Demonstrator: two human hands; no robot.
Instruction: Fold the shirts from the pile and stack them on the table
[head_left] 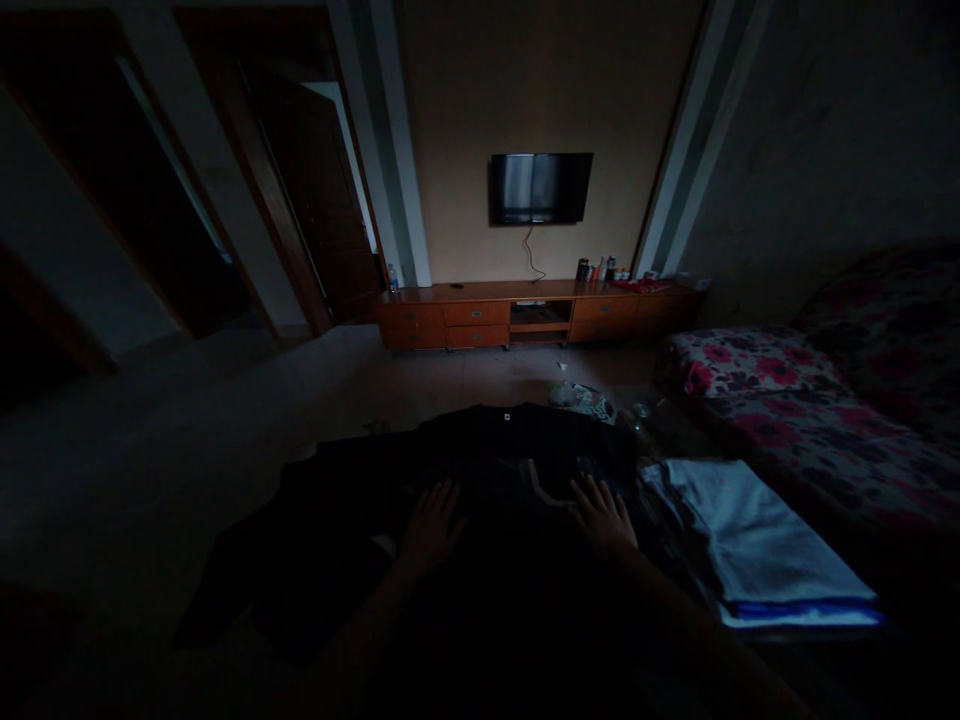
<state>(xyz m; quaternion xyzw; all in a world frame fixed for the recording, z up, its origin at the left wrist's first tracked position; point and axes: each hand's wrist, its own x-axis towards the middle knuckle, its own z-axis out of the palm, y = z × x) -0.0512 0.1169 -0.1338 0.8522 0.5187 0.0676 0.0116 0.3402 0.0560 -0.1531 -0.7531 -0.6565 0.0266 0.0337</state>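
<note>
A black garment lies spread out in front of me in a dim room. My left hand rests flat on its middle, fingers stretched forward and open. My right hand lies flat on the cloth a little to the right, fingers apart, close to a pale strip near the collar. Neither hand grips anything. The lower part of the garment is lost in shadow.
A stack of folded clothes, white on top with blue under it, sits right of the garment. A floral sofa stands further right. Across the floor are a low wooden cabinet, a wall television and a crumpled bag.
</note>
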